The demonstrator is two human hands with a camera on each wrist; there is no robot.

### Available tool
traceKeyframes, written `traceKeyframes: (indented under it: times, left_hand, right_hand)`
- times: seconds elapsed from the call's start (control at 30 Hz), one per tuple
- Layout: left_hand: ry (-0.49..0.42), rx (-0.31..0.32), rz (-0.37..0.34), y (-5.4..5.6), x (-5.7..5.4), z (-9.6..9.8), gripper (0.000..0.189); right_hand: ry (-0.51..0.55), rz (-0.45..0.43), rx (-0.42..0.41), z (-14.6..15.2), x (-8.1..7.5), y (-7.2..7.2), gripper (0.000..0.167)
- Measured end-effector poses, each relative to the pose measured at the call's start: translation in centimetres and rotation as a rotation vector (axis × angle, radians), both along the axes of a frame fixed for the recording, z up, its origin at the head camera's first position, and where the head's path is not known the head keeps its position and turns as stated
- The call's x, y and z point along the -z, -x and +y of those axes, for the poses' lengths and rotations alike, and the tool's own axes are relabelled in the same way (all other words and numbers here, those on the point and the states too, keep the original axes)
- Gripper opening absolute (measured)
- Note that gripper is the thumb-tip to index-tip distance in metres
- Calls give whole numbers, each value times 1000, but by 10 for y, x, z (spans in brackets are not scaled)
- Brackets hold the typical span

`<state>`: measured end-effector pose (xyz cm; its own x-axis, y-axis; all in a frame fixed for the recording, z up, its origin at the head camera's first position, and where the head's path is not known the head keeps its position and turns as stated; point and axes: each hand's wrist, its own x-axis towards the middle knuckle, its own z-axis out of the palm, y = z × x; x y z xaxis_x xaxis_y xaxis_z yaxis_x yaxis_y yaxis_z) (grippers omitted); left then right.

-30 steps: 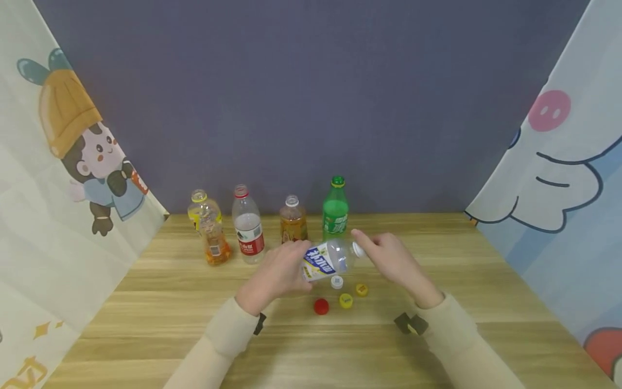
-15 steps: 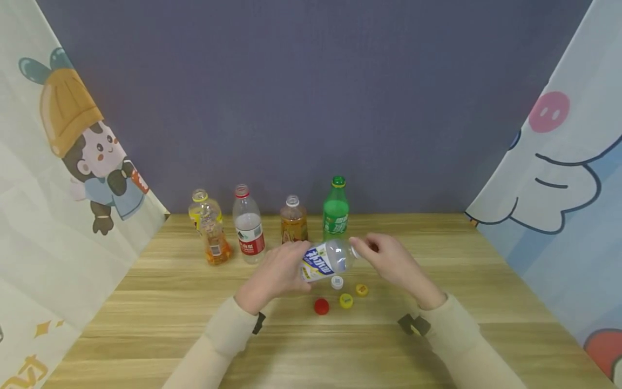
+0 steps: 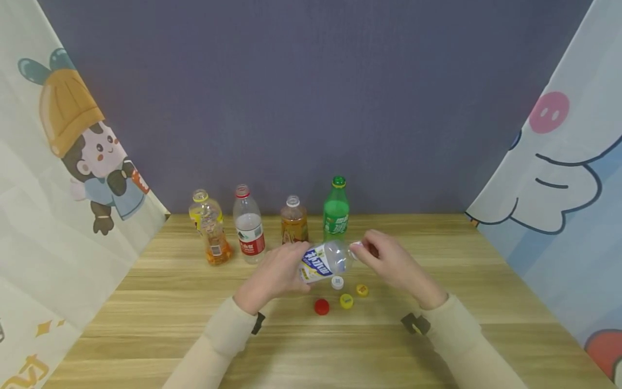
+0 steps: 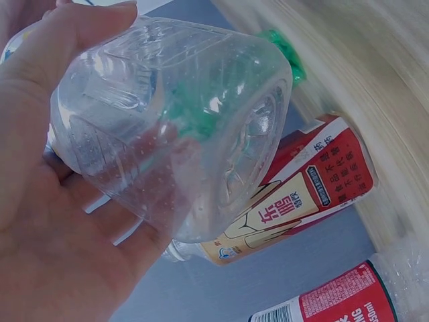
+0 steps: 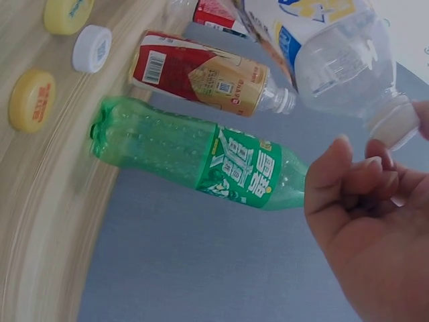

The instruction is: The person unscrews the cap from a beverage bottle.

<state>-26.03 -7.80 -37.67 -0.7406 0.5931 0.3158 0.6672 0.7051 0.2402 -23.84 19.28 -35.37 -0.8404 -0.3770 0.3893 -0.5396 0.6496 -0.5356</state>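
Tilted over the table, a clear plastic bottle (image 3: 317, 262) with a blue, white and yellow label points its neck to the right. My left hand (image 3: 278, 273) grips it round the body, near the base, which faces the camera in the left wrist view. At the neck sits a white cap (image 5: 394, 123); my right hand (image 3: 394, 263) pinches it between thumb and curled forefinger. Below the bottle several loose caps lie on the table: a white cap (image 3: 337, 282), a red cap (image 3: 322, 307), a yellow cap (image 3: 346, 301) and an orange-yellow cap (image 3: 362, 290).
Uncapped bottles stand in a row behind: one with orange liquid (image 3: 217, 237), a clear red-labelled bottle (image 3: 250, 237), an amber-looking bottle (image 3: 293, 222) and a green bottle (image 3: 335, 213). The wooden table (image 3: 160, 324) ends at a dark wall (image 3: 311, 108).
My right thumb and fingers have shifted round the white cap, with the thumb drawn down from its raised position. The left hand and bottle stay nearly in place.
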Motion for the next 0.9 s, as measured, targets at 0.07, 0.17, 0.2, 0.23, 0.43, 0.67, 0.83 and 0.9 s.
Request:
traceKeyframes:
  times: [0.07,0.17,0.2,0.23,0.43,0.67,0.83,0.9]
  left_hand:
    - [3,1,-3,0,0,0,66]
    - [2,0,-5,1,1,-1,66]
    - [1,-2,-4,1,2,-1,67]
    - [-1,-4,-4,1,2,-1,67]
    - [-11,-33,-4,0,2,0,68]
    - [37,-48,92,-3,2,2,70]
    - [69,-66,137,-5,2,6,70]
    - [74,-70,143,-5,2,6,70]
  right_hand:
    - [3,16,-21,0,1,0,27]
    - [10,31,-33,0,1,0,25]
    - [11,30,-28,0,1,0,24]
    - [12,28,-20,0,1,-1,25]
    - [-7,-91,88,-3,0,-3,44]
    - [38,-321,233,-9,-8,-4,69]
    - [79,-361,248,-11,-11,-3,62]
    - [88,-366,246,-12,-12,-4,61]
